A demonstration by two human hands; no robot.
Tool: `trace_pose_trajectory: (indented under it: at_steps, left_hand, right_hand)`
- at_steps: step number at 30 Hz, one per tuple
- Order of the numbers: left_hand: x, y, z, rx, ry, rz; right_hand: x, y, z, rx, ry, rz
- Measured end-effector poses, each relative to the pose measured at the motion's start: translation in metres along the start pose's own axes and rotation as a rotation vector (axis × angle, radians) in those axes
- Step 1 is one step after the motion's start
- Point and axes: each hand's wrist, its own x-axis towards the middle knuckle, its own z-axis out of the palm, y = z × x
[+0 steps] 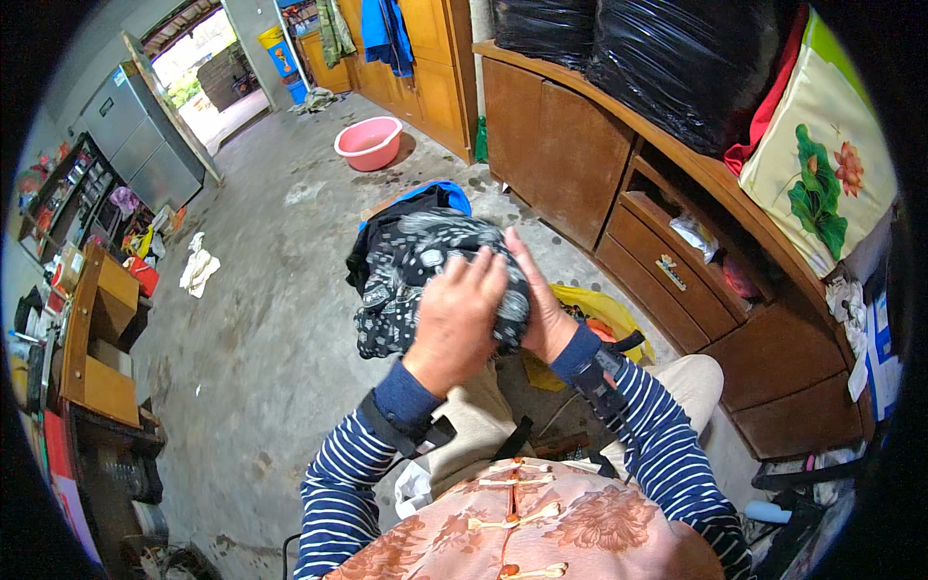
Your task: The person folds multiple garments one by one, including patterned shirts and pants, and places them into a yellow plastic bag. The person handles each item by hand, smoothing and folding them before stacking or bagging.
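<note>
A bundled black cloth with a white paisley print [395, 290] lies in front of me, bunched up between my hands. My left hand [461, 319] rests on its near side with the fingers bent over the fabric. At its right edge, my right hand [540, 304] presses with the fingers pointing up and the palm against the cloth. Plain black fabric [395, 210] and a blue rim or edge [455, 196] show behind the bundle. To the right, partly behind my right wrist, is a yellow plastic bag [602, 308] with coloured things inside.
A pink plastic basin [370, 145] stands farther off on the concrete floor. Brown wooden cabinets [558, 145] line the right side, with black plastic-wrapped bundles [674, 72] on top. A white cloth [199, 267] lies on the floor at left, near a wooden desk [105, 370].
</note>
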Motion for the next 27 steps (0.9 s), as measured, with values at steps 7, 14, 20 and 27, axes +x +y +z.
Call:
trace_pose_trajectory:
  at_steps: [7,14,20,27]
  left_hand:
    - [-0.007,0.044,0.007,0.099,-0.129,0.134]
    - [-0.052,0.039,0.004,-0.652,0.021,-0.089]
    - [-0.095,0.018,0.087,-1.602,-0.599,-0.83]
    - [-0.072,0.026,0.148,-1.141,-0.049,-0.056]
  right_hand:
    - [-0.027,-0.009,-0.042,0.024,0.218,-0.061]
    - [-0.069,-0.051,-0.05,-0.138,0.279,-0.107]
    - [-0.088,-0.08,-0.033,-0.061,0.139,-0.167]
    - [-0.107,-0.072,-0.002,-0.11,0.112,-0.123]
